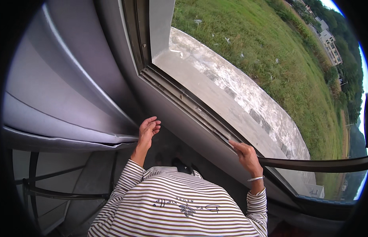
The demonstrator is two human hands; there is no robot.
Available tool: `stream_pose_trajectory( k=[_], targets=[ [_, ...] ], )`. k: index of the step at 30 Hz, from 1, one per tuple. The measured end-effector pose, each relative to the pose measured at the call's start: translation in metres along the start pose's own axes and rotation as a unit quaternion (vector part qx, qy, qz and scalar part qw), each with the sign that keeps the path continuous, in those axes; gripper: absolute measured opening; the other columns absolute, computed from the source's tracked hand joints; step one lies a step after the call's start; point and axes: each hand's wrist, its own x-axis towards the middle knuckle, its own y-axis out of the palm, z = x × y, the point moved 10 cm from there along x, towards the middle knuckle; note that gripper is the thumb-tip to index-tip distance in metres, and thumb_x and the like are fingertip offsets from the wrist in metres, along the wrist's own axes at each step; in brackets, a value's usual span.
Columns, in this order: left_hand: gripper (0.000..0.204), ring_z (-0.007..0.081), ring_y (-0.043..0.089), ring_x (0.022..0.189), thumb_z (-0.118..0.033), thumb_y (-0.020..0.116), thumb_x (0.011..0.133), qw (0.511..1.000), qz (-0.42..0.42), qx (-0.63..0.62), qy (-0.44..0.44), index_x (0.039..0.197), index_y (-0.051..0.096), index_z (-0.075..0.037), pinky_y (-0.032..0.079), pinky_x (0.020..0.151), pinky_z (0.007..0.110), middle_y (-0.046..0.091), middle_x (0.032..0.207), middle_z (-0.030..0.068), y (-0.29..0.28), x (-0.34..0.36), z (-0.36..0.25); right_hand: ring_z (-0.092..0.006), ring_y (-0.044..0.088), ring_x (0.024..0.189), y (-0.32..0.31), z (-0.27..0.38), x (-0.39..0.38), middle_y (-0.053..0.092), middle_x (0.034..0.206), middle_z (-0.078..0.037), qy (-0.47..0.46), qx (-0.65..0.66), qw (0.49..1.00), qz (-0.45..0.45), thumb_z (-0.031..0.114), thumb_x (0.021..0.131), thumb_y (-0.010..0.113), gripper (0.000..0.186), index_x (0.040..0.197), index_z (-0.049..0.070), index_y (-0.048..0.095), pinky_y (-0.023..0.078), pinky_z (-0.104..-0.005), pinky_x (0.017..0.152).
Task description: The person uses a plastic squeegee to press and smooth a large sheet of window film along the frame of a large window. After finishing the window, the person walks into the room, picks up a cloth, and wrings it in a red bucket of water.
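You have one silver-grey curtain [65, 79] on your left, satiny, falling in broad folds. One dark, grooved window track [166, 85] slants across in front of you. Of two hands, your left hand [146, 133] is free, fingers loosely curled near the curtain's edge; your right hand [248, 158] is at the track, though from this angle I cannot tell whether it grips anything. One silvery bracelet [255, 178] rings your right wrist; at least two pale specks [198, 109] dot the track
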Motion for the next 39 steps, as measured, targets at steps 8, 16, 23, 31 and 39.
stream_pose_trajectory(
  k=[8, 16, 23, 31, 39],
  targets=[
    [0.033, 0.0115, 0.062, 0.085, -0.013, 0.054, 0.094, 1.000, -0.012, 0.016, -0.005, 0.126, 0.053, -0.004, 0.052, 0.076, 0.026, 0.065, 0.107, 0.0070, -0.013, -0.012, 0.007, -0.0379, 0.064, 0.081, 0.049, 0.079, 0.150, 0.067, 0.089, -0.021, -0.127, -0.024, 0.992, 0.007, -0.007, 0.077, 0.054, 0.044, 0.115, 0.010, 0.068, 0.050, -0.0428, 0.072],
    [0.029, 0.0113, 0.062, 0.085, -0.012, 0.052, 0.095, 0.999, -0.040, 0.002, 0.010, 0.123, 0.053, -0.004, 0.052, 0.074, 0.025, 0.066, 0.105, 0.0075, -0.029, -0.025, 0.001, -0.0366, 0.064, 0.077, 0.052, 0.122, 0.182, 0.066, 0.085, -0.020, -0.171, 0.073, 0.979, -0.084, -0.002, 0.083, 0.058, 0.035, 0.115, 0.008, 0.067, 0.050, -0.0411, 0.070],
    [0.029, 0.0109, 0.063, 0.084, -0.013, 0.054, 0.095, 0.997, -0.075, -0.021, 0.009, 0.123, 0.054, -0.004, 0.052, 0.074, 0.025, 0.067, 0.104, 0.0071, -0.062, -0.034, 0.018, -0.0330, 0.061, 0.067, 0.028, 0.058, 0.068, 0.060, 0.073, -0.015, -0.067, -0.057, 0.996, -0.018, 0.003, 0.082, 0.058, 0.038, 0.115, 0.019, 0.069, 0.047, -0.0431, 0.060],
    [0.030, 0.0105, 0.063, 0.083, -0.012, 0.054, 0.094, 1.000, -0.017, 0.013, -0.015, 0.123, 0.054, -0.005, 0.052, 0.075, 0.025, 0.067, 0.104, 0.0069, -0.014, -0.029, 0.015, -0.0365, 0.061, 0.070, 0.103, 0.122, 0.172, 0.059, 0.076, -0.016, -0.111, -0.062, 0.986, -0.108, 0.004, 0.084, 0.057, 0.038, 0.118, 0.018, 0.067, 0.045, -0.0450, 0.060],
    [0.034, 0.0094, 0.061, 0.081, -0.021, 0.058, 0.094, 0.997, 0.058, 0.028, 0.032, 0.123, 0.054, -0.003, 0.051, 0.074, 0.023, 0.065, 0.101, 0.0055, 0.037, -0.033, 0.001, -0.0310, 0.060, 0.062, 0.075, 0.141, 0.142, 0.058, 0.077, -0.011, -0.177, 0.010, 0.968, -0.179, 0.002, 0.079, 0.063, 0.042, 0.117, 0.019, 0.067, 0.045, -0.0413, 0.051]
  ],
)
